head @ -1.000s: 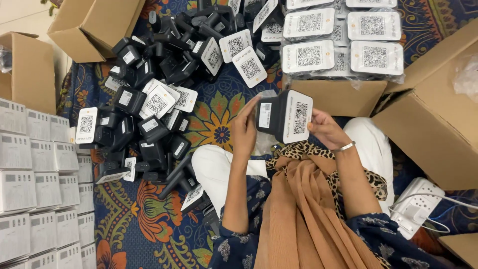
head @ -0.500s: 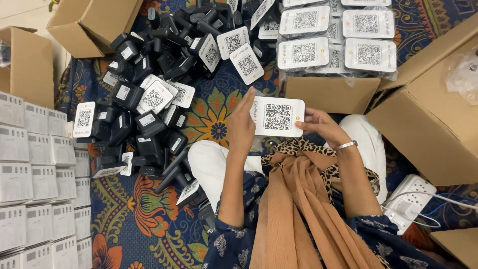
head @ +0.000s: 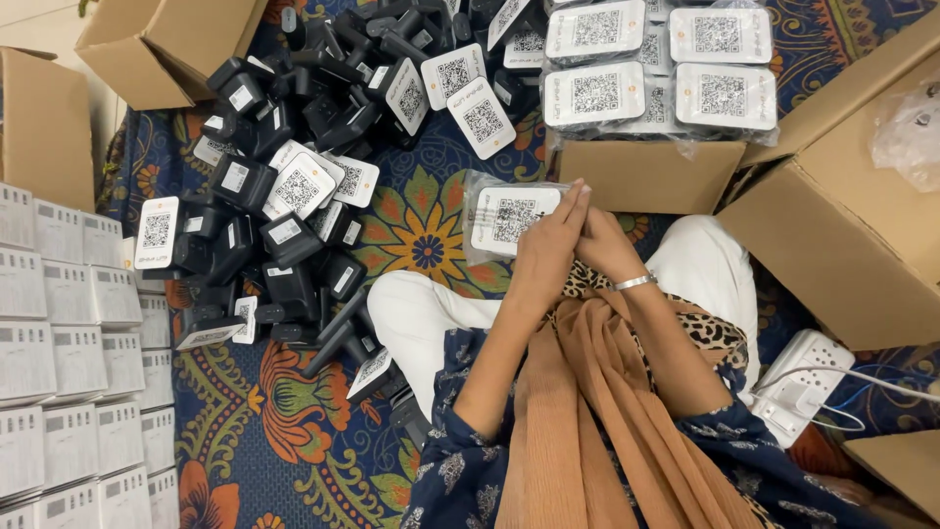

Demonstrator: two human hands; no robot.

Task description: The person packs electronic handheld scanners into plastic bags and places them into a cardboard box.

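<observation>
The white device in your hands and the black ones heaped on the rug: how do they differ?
The held device shows a white face and sits in a clear plastic bag; the black devices lie bare and jumbled. Both the left hand and right hand hold it flat, while the heap tilts every way. Both kinds carry square code labels.

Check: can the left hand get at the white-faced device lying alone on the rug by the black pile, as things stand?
Probably yes. The left hand rests on the bagged device, and the loose white-faced device lies beyond it with only bare rug between. It must let go of the bagged device first.
</observation>
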